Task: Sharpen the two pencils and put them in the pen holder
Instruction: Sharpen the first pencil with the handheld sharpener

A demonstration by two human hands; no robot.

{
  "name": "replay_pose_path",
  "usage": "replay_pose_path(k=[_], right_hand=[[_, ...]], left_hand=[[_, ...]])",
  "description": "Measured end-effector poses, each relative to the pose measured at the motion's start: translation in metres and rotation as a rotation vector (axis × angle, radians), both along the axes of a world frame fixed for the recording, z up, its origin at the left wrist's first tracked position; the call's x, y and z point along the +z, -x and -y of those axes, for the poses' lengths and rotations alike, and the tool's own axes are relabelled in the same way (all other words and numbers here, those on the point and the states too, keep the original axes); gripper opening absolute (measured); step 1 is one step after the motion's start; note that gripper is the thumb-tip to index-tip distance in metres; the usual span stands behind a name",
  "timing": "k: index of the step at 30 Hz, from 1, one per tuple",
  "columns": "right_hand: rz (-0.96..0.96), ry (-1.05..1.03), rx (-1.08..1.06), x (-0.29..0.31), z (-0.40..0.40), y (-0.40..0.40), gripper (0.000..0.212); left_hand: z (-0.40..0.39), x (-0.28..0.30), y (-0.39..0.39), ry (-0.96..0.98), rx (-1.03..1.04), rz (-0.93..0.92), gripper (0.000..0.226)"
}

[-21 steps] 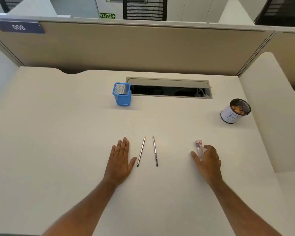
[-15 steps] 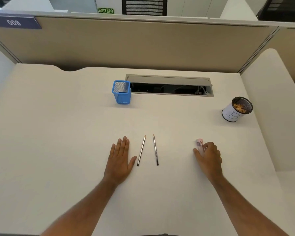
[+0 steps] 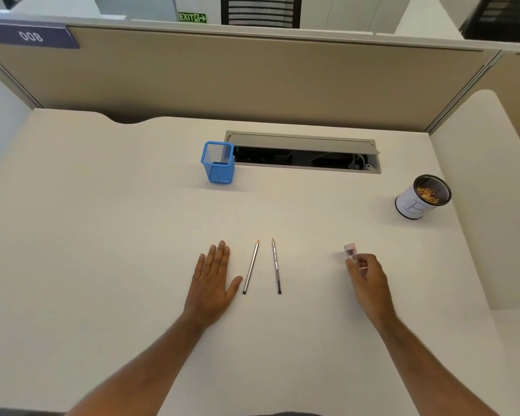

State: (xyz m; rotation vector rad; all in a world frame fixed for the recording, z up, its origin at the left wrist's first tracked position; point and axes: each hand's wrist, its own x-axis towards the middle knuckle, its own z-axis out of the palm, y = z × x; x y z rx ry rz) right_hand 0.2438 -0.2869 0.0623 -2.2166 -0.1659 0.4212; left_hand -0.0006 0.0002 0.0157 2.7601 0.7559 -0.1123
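Head view: sharpener pinched in the right hand, both pencils unsharpened-looking on the desk.
The left hand lies flat, its grip spread wide and empty, just beside the pencils. The small sharpener could be fumbled from a fingertip pinch, or a pencil nudged rolling. The holder stands at 12 o'clock, a shavings cup at 2; nothing blocks the way.
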Motion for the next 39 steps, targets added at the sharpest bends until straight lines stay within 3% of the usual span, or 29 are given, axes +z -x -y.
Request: replay_pose_path(k=[7, 11, 15, 23, 28, 39], right_hand=[[-0.083, -0.097, 0.104, 0.016, -0.016, 0.027, 0.018], [-0.13, -0.188, 0.172, 0.032, -0.029, 0.04, 0.017], [-0.168, -0.286, 0.26, 0.054, -0.042, 0.056, 0.024], [-0.192, -0.4, 0.376, 0.073, -0.057, 0.086, 0.029], [-0.29, -0.448, 0.332, 0.086, -0.068, 0.1, 0.035], [-0.439, -0.456, 0.323, 0.092, -0.071, 0.114, 0.039]], left_hand=[[0.006, 0.024, -0.012, 0.265, 0.205, 0.185, 0.075], [0.022, 0.061, -0.021, 0.424, 0.305, 0.336, 0.037], [0.038, 0.102, -0.035, 0.667, 0.301, 0.419, 0.019], [0.054, 0.152, -0.046, 0.947, 0.218, 0.489, 0.027], [0.058, 0.161, -0.046, 1.088, 0.248, 0.532, 0.029], [0.057, 0.163, -0.028, 1.088, 0.358, 0.541, 0.022]])
